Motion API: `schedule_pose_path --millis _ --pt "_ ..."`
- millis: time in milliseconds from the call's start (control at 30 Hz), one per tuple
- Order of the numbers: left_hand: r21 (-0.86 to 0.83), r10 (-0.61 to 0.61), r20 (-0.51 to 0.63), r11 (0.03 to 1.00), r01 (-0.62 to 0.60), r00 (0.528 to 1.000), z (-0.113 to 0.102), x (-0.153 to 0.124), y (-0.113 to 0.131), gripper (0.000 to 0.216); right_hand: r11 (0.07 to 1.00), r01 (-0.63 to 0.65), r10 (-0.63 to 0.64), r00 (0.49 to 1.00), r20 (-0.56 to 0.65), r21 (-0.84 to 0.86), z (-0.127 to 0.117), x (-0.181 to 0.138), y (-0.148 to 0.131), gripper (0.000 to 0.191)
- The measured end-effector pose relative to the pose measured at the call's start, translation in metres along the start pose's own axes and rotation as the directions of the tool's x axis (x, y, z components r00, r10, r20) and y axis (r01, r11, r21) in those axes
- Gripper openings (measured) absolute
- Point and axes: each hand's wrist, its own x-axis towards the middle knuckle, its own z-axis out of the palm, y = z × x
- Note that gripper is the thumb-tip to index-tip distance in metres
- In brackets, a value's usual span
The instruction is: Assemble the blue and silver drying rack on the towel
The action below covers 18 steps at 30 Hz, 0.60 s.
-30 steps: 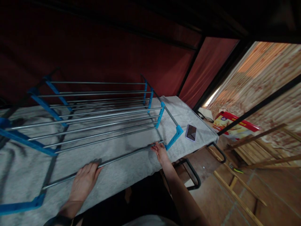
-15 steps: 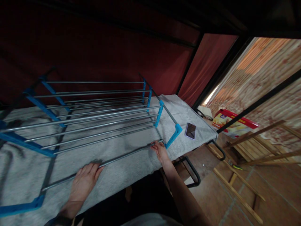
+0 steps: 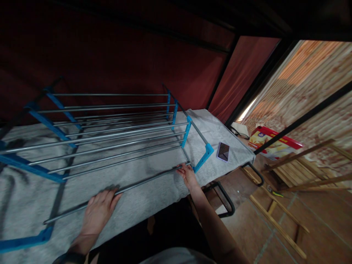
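Note:
A metal rack [image 3: 204,157] with blue plastic brackets and several grey tubes, much like a clothes drying rack, lies across the cloth in front of me. A loose-looking grey rod [image 3: 150,179] runs along its near side. My left hand [image 3: 99,212] is closed over the rod left of its middle, palm down. Near the rod's right end, my right hand [image 3: 188,177] grips it with thumb and fingers, close to the lower right blue bracket. The rod's left end [image 3: 47,222] reaches across the dark side bar [image 3: 58,200], above a blue bracket [image 3: 27,242].
A grey cloth [image 3: 154,196] covers the table. A phone [image 3: 223,151] rests on it at right. Beyond are a red and yellow box [image 3: 275,143], wooden frames [image 3: 277,227] on the tiled floor and a black metal tube loop [image 3: 227,201]. Dark red fabric [image 3: 123,62] hangs behind.
The rod has slid slightly left, so its left end now pokes past the side bar. Both hands keep their grip in nearly the same places.

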Motion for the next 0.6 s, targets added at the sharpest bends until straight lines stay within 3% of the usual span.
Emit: schedule_pose_path --millis 333,600 --pt "0.016 0.014 0.018 1.000 -0.014 1.000 -0.0006 0.0012 -0.0011 0.045 1.000 -0.020 0.020 1.000 0.019 -0.007 -0.0001 -0.0029 -0.0040 0.012" --pt "-0.015 -0.015 0.028 1.000 0.015 0.999 0.0008 0.0009 0.0008 0.045 1.000 -0.006 0.006 1.000 0.017 0.005 -0.0002 -0.0024 -0.0029 0.015"
